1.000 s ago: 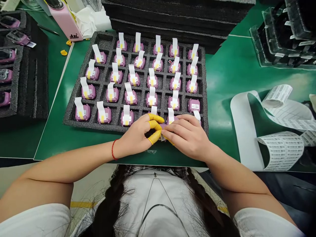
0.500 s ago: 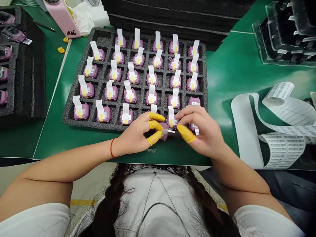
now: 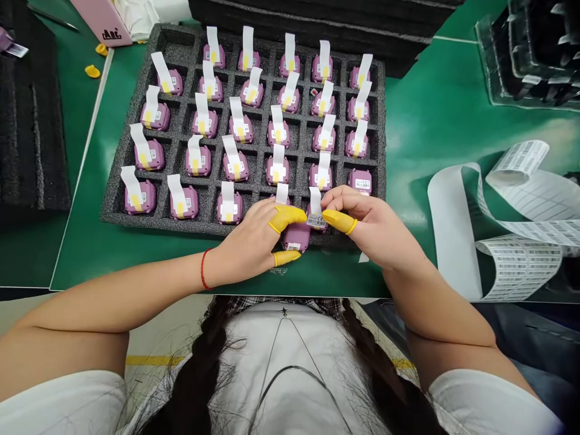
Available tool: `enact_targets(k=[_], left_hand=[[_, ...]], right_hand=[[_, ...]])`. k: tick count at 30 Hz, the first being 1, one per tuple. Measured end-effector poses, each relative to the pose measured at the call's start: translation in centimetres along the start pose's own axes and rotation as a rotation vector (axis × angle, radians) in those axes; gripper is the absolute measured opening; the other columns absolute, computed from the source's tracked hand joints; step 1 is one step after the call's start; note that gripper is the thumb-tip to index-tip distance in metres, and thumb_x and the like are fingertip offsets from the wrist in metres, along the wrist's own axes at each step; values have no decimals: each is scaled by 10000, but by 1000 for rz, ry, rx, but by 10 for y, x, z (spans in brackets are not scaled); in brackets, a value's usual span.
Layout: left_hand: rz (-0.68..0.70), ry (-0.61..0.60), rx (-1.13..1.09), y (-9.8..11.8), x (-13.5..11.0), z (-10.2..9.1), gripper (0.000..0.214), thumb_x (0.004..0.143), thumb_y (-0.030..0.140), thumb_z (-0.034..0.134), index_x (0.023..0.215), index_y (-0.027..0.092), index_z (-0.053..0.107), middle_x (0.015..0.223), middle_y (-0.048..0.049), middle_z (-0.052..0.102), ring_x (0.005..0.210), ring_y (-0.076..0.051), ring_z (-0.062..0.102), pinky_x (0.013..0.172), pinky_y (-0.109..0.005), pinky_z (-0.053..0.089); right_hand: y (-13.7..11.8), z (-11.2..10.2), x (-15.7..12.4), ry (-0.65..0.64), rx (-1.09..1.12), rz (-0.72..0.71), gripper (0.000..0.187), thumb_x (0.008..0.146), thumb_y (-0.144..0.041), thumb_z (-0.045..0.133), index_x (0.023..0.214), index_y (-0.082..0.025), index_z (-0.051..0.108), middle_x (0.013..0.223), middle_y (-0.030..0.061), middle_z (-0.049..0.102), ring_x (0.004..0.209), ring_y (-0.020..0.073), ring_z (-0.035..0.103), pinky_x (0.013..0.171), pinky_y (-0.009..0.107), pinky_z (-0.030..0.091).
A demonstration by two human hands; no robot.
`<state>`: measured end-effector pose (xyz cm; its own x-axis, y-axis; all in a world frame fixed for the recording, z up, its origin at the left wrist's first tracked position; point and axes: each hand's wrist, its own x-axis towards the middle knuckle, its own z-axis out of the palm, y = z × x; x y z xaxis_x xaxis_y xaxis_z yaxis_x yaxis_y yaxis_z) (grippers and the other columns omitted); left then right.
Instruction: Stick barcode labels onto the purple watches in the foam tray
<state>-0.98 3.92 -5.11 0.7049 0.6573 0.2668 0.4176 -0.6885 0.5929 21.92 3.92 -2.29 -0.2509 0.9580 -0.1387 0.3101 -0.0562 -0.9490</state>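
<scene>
- L hand (image 3: 254,238) gripped purple watch case (image 3: 297,234) btwn finger & thumb, spread approx. the case's height, both in yellow cots (image 3: 286,258); case sat over foam tray's (image 3: 194,229) near edge, R of tray's ctr.
- R hand (image 3: 374,232) had fingertips drawn tog. on R end of small printed label (image 3: 316,221), also over tray's near part.
- Label lay just R of & a bit farther than case, long axis approx. along tray's near edge; R hand nearer label, L hand nearer case.
- Label touching L fingertip? Couldn't tell.
</scene>
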Motion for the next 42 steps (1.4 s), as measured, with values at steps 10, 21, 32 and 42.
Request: enact_targets(k=[10, 21, 32, 42], left_hand=[[40, 156, 108, 0, -3, 16, 562, 879, 324, 666, 1332, 203, 356, 1225, -90, 606, 1123, -239, 586, 1121, -498, 371], [65, 177, 210, 1, -2, 17, 501, 899, 349, 625, 1288, 135, 394, 1109, -123, 623, 1072, -257, 596, 1085, -509, 426], [52, 161, 209, 1, -1, 16, 483, 904, 352, 612, 1288, 153, 396, 1095, -106, 614, 1059, -246, 585, 1078, -511, 427], [51, 177, 181, 0, -1, 18, 474, 914, 354, 599, 1304, 183, 392, 1119, -94, 618, 1081, -244, 583, 1073, -500, 431]], right_hand=[[4, 16, -7, -52, -254, -91, 126, 846, -245, 638, 726, -208, 642, 1038, 54, 612, 1046, 232, 515, 982, 467, 399], [-2, 19, -7, -50, -336, -74, 130, 836, -206, 617, 707, -196, 628, 1017, 51, 617, 1061, 233, 502, 992, 475, 370], [0, 20, -8, -44, -363, -89, 126, 833, -200, 621, 708, -199, 630, 1009, 51, 615, 1063, 248, 510, 963, 482, 378], [1, 20, -8, -36, -388, -119, 133, 842, -209, 611, 709, -199, 616, 1007, 46, 621, 1045, 234, 507, 943, 464, 381]])
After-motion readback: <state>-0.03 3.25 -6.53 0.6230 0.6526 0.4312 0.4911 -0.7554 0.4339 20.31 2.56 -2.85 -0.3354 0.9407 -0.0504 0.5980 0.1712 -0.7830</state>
